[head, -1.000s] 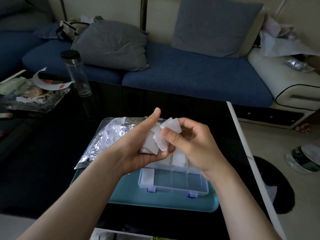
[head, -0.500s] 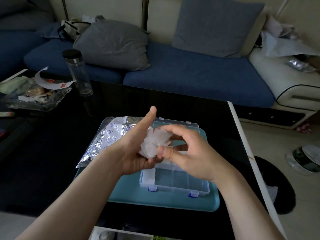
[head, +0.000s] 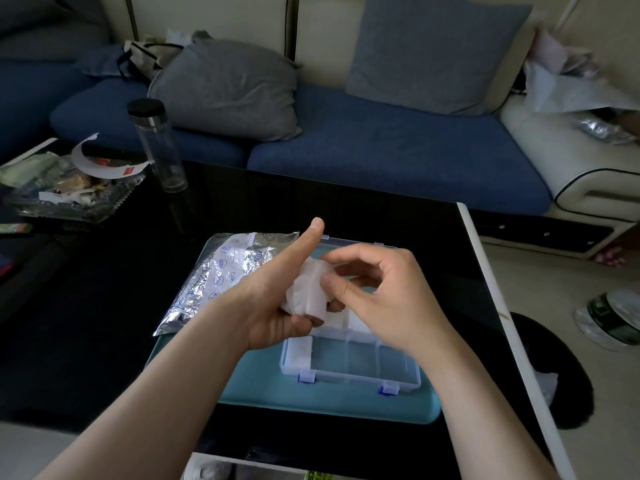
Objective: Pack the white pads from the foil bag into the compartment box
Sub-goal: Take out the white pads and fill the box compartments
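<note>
roughly partway: left hand (head: 273,306) has its fingers curled round a wad of white pads (head: 308,292), thumb sticking up. right hand (head: 384,296) pinches the wad's edge w/ thumb + forefinger, just above the compartment box (head: 349,372). a few pads sit in the far cells; near cells look empty. foil bag (head: 221,275) lies left of the box, partly on a teal tray (head: 263,386) on the black worktop (head: 104,306). blue sofa (head: 381,147) behind.

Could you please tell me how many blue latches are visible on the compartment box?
2. Both sit on the compartment box's near edge: one blue latch toward the left, the other toward the right.
</note>
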Motion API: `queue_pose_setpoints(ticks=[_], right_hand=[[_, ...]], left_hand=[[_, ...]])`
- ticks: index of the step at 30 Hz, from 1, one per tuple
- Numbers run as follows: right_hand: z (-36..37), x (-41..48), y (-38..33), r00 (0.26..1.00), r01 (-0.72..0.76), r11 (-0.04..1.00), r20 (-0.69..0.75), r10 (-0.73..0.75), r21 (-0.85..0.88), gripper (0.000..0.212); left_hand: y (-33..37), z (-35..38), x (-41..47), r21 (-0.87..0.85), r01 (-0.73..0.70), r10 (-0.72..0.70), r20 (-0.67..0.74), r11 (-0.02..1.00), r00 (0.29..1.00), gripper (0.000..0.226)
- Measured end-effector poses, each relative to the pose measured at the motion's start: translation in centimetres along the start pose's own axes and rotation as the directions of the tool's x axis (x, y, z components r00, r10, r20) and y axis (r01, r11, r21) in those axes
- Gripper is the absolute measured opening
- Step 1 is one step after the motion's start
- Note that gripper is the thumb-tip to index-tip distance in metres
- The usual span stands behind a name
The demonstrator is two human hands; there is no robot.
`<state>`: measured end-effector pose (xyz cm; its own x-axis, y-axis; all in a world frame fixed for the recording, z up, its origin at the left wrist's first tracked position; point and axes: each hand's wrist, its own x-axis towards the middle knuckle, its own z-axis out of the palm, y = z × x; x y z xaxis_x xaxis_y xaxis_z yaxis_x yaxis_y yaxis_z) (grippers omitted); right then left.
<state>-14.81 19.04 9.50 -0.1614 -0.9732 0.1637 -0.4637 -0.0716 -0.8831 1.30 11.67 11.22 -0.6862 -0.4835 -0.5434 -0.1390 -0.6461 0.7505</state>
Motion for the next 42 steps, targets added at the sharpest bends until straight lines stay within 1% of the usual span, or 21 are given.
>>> queue_pose_setpoints(ticks=[4,7,10,12,13,14,16,18,20,21,22,23,25,26,27,29,31,34,37,39,42], right_hand=[[-0.3,0.2,0.2,0.999,0.001,0.998,-0.054,0.003,0.067,0.01],[-0.8,0.2,0.1,0.988,-0.038,0.978,-0.136,0.067,0.205,0.007],[-1.4,0.5,-0.1,0.962,-0.105,0.891,-0.181,0.203,0.441,0.004],[-1.8,0.5,0.1,0.961,-0.125,0.824,-0.138,0.239,0.553,0.011],[-2.0,0.5,0.1,0.968,-0.138,0.807,-0.096,0.234,0.574,0.014],[-2.0,0.4,0.1,0.974,-0.149,0.81,-0.055,0.218,0.567,0.015],[-1.6,0.2,-0.1,0.985,-0.146,0.863,-0.006,0.171,0.484,0.013],[-1.0,0.1,-0.1,0.993,-0.081,0.955,-0.055,0.101,0.285,0.014],[-0.6,0.3,0.1,0.992,-0.027,0.999,-0.123,0.032,0.044,0.021],[-0.6,0.2,0.0,0.992,-0.019,1.0,-0.125,0.016,-0.017,0.031],[-0.7,0.1,-0.1,0.995,-0.029,0.999,-0.093,0.026,-0.026,0.045],[-0.9,-0.1,-0.4,0.998,-0.052,0.999,-0.021,0.052,-0.017,0.06],[-0.6,-0.5,-0.8,0.988,-0.075,0.997,0.132,0.078,-0.03,0.089],[-0.2,-0.6,-0.9,0.984,-0.068,0.995,0.158,0.078,-0.067,0.102],[0.3,-0.6,-0.7,0.988,-0.049,0.992,0.14,0.065,-0.117,0.11],[0.7,-0.5,-0.4,0.999,-0.016,0.972,0.045,0.027,-0.232,0.11],[0.5,-0.4,-0.4,1.0,0.023,0.957,0.005,-0.022,-0.288,0.099],[0.6,-0.4,-0.4,0.995,0.096,0.949,0.044,-0.087,-0.302,0.089],[1.0,-0.4,-0.2,0.993,0.116,0.945,0.035,-0.11,-0.305,0.087],[0.8,-0.5,-0.5,0.995,0.103,0.951,0.026,-0.099,-0.292,0.09],[1.0,-0.5,-0.7,0.992,0.127,0.945,0.022,-0.126,-0.301,0.086]], left_hand=[[0.0,0.1,0.0,-0.002,-0.025,0.025,-0.054,1.0,0.998,0.065],[0.0,0.1,0.2,-0.087,-0.069,0.068,-0.02,0.994,0.998,0.057],[0.0,0.0,0.4,-0.177,-0.079,0.083,0.012,0.981,0.997,0.054],[0.1,0.0,0.5,-0.225,-0.076,0.087,0.038,0.971,0.996,0.054],[0.1,0.0,0.5,-0.245,-0.072,0.086,0.047,0.967,0.995,0.058],[0.2,0.0,0.4,-0.257,-0.069,0.085,0.053,0.964,0.995,0.064],[0.1,0.0,0.4,-0.246,-0.086,0.106,0.07,0.965,0.992,0.073],[-0.1,0.0,0.4,-0.185,-0.119,0.14,0.103,0.975,0.985,0.071],[-0.3,0.1,0.4,-0.15,-0.132,0.149,0.107,0.98,0.983,0.055],[-0.4,0.1,0.5,-0.139,-0.129,0.142,0.091,0.982,0.986,0.046],[-0.6,0.0,0.6,-0.133,-0.128,0.138,0.072,0.983,0.988,0.037],[-0.7,-0.1,0.8,-0.135,-0.131,0.14,0.059,0.982,0.988,0.032],[-0.9,-0.3,1.0,-0.148,-0.147,0.156,0.056,0.978,0.986,0.037],[-0.9,-0.5,1.0,-0.131,-0.152,0.16,0.058,0.98,0.985,0.045],[-1.0,-0.5,1.0,-0.1,-0.151,0.157,0.059,0.984,0.986,0.05],[-1.0,-0.4,1.0,-0.05,-0.148,0.15,0.059,0.988,0.987,0.049],[-1.0,-0.3,1.0,-0.028,-0.142,0.143,0.049,0.99,0.989,0.049],[-1.0,-0.4,1.1,0.002,-0.134,0.134,0.013,0.991,0.991,0.048],[-0.8,-0.1,0.9,0.044,-0.117,0.119,-0.047,0.992,0.992,0.032],[-0.7,0.2,0.7,0.073,-0.113,0.118,-0.068,0.991,0.991,0.024],[-0.6,0.3,0.5,0.074,-0.122,0.126,-0.055,0.99,0.99,0.029]])
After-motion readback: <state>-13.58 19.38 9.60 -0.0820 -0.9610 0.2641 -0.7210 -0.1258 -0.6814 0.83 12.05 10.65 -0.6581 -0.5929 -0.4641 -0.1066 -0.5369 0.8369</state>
